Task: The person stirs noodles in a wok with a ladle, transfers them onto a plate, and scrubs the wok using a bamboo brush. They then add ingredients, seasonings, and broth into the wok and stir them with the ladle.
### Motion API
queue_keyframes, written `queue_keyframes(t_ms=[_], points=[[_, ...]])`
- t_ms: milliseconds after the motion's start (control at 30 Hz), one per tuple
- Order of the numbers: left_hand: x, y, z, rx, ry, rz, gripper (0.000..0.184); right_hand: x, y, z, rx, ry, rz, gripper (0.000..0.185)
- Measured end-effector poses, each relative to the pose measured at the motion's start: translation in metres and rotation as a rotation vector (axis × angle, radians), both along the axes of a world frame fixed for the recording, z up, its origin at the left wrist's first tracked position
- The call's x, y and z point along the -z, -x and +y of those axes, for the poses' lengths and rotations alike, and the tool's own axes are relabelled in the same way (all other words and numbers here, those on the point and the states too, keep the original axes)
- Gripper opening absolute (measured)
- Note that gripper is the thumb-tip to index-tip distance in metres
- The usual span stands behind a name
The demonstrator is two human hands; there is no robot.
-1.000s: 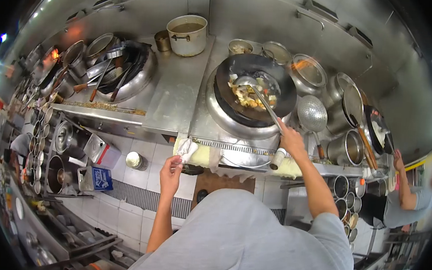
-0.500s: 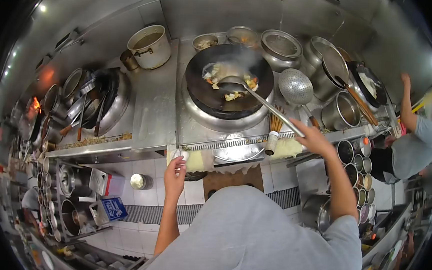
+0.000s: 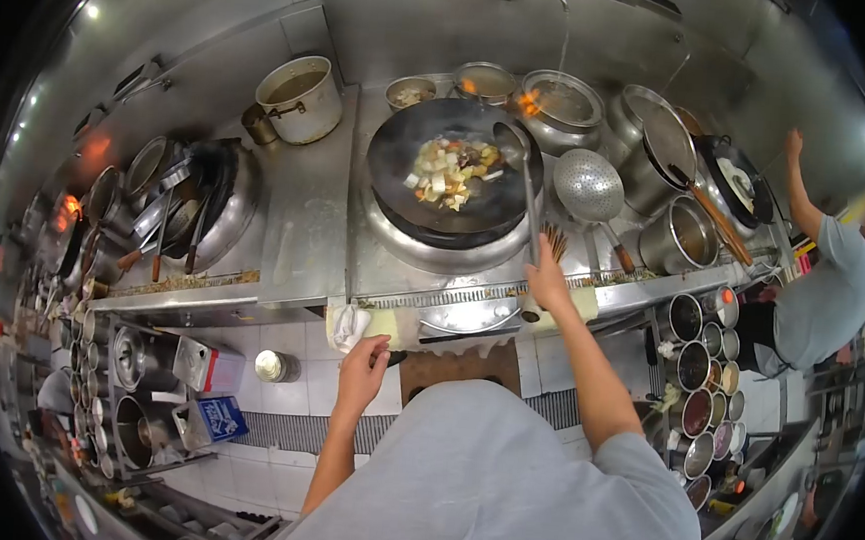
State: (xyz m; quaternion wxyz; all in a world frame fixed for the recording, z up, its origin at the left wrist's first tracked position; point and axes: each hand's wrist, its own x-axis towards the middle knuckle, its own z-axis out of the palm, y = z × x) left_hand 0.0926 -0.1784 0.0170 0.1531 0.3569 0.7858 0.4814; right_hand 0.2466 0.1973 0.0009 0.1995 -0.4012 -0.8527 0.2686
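Observation:
My right hand (image 3: 549,284) is closed around the handle of a long metal ladle (image 3: 531,189). The ladle's bowl rests or hovers at the right inner side of a black wok (image 3: 390,167); which one I cannot tell. Chopped pale and orange food pieces (image 3: 451,173) lie heaped in the middle of the wok. Low at the counter's front edge, my left hand (image 3: 361,367) has loosely bent fingers, thumb apart, and nothing visible in it. Just above it is a crumpled white cloth (image 3: 350,325). A bamboo brush (image 3: 552,240) is partly hidden behind my right hand.
A perforated strainer (image 3: 589,185) lies right of the wok, near a steel pot (image 3: 683,232). Flames (image 3: 529,102) show behind the wok. A large pot (image 3: 300,98) stands at the back left. At the right, another person (image 3: 831,283) works beside several sauce containers (image 3: 695,414).
The ladle has gone from the wok's middle to its right side, my right hand shifting left. The food now sits heaped together. My left hand has dropped slightly away from the cloth.

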Motion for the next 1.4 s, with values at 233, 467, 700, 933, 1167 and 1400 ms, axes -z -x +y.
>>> queue_keyframes(t_ms=[233,467,700,933,1167,1400], points=[[-0.002,-0.004,-0.016,-0.053,-0.011,0.020,0.022,-0.033,0.036,0.044,-0.075,0.813,0.316,0.067],[0.001,0.002,-0.029,-0.110,-0.009,0.088,0.009,-0.014,0.065,0.033,-0.036,0.228,-0.140,0.072],[0.002,0.011,-0.028,-0.160,-0.084,-0.006,0.020,-0.068,0.065,-0.050,-0.128,1.773,0.734,0.018],[0.005,0.026,-0.031,-0.063,-0.103,-0.038,0.026,-0.160,0.067,-0.062,-0.110,1.356,0.355,0.019],[0.001,0.033,-0.040,0.001,-0.054,0.045,0.024,-0.014,0.109,0.014,-0.250,-0.136,-0.279,0.073],[-0.002,0.033,-0.042,-0.091,-0.105,-0.006,0.023,-0.053,0.013,-0.028,-0.354,-0.366,-0.293,0.068]])
